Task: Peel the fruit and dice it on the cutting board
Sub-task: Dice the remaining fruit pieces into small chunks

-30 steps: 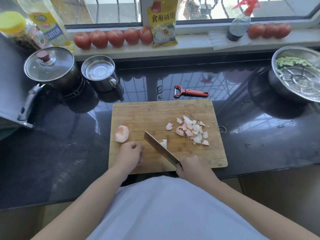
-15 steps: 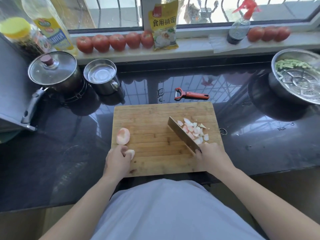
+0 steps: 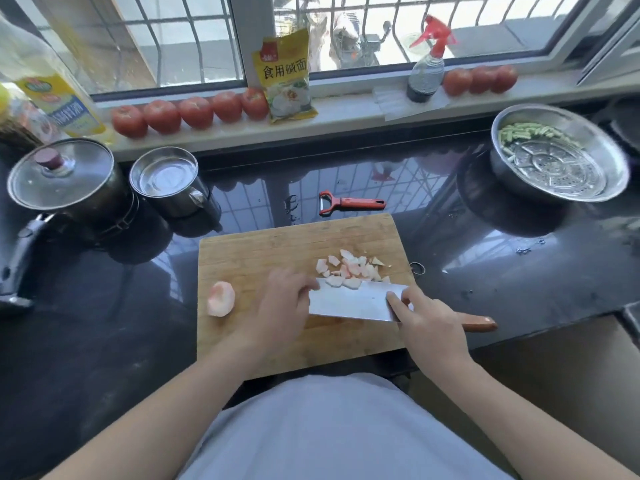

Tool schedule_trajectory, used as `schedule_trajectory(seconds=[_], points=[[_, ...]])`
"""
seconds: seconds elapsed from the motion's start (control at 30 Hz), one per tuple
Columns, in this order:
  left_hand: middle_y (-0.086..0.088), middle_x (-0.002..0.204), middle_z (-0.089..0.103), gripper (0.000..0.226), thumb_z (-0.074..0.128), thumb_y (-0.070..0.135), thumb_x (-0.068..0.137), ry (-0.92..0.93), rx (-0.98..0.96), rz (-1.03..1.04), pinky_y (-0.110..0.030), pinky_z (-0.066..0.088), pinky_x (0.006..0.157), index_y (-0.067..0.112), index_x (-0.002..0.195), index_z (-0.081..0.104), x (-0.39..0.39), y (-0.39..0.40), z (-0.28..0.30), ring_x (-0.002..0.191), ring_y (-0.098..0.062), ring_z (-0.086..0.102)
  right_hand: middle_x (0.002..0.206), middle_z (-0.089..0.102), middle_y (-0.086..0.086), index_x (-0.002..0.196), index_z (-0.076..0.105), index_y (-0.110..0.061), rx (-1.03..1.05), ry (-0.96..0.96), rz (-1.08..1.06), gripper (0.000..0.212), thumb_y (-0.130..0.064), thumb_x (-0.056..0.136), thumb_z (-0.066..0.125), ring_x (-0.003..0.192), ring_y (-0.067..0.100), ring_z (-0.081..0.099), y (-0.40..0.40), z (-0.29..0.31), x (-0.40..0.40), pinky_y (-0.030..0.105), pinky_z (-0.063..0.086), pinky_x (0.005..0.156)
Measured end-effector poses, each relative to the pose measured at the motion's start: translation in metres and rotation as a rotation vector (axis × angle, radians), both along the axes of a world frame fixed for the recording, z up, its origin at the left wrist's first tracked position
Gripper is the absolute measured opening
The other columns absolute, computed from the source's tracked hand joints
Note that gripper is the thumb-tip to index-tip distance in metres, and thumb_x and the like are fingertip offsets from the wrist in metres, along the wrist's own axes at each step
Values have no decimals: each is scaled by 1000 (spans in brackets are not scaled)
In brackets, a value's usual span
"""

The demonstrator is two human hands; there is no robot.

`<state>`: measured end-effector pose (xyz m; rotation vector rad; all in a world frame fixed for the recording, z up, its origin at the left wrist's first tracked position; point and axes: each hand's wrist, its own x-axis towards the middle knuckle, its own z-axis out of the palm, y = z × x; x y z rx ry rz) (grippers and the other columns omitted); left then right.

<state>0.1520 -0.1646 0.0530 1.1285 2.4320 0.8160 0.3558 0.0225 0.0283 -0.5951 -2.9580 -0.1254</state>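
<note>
The right hand [image 3: 427, 320] grips the knife [image 3: 356, 301] by its handle, forefinger on the flat blade, which lies on the board [image 3: 263, 244] just near of the dice [image 3: 349, 268]. The left hand [image 3: 280, 306] rests blurred at the blade's left end, so whether it pinches anything I cannot tell. The peeled half [image 3: 221, 298] waits at the board's left; fingers so close to the edge could be nicked, and a hard sweep could push dice off the far right.

Bare forearms, pale grey-white top [image 3: 332, 431].
</note>
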Motion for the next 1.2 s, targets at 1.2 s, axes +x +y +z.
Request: schedule_trajectory(seconds=[1.2], points=[[7,100,67,6,67,32,96,-588,-232,555,-30,48,68,27,99,68,7,-31,-52,90,-15,63,58,53,-4,64,39,-26,-858,-168,-256,38,-17,99,53,59,25,60,-74,33,-23,39,47,55]])
